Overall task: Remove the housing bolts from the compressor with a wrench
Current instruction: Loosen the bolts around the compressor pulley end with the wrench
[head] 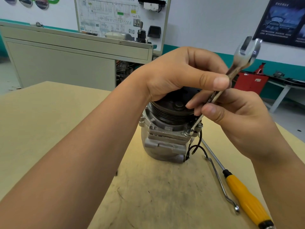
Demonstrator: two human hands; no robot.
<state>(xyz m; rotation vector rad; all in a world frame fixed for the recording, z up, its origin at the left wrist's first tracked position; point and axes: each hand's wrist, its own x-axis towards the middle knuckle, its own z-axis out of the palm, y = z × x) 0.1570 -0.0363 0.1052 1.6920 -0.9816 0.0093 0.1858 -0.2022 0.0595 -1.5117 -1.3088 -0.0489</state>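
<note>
the compressor (pixel 165 142) stands upright in the middle of the worktop (pixel 49 121), black pulley on top. both hands hold one wrench (pixel 244 55), which slants up to the right. the left hand (pixel 181 73) reaches over the pulley and pinches the shank; the right hand (pixel 234 116) pinches it lower down. the open jaw end points up, and the lower end sits at a housing bolt (pixel 187 133) on the flange. a yellow-handled screwdriver (pixel 244 195) and a bent metal rod (pixel 217 177) lie just beside the compressor.

I see a silver-grey compressor (pixel 165 146) with its black ribbed pulley (pixel 171 111), a bright chrome wrench (pixel 242 58), a screwdriver (pixel 245 195) with yellow handle and black collar, and a pale tan counter (pixel 49 113) smudged with dark grey marks.
</note>
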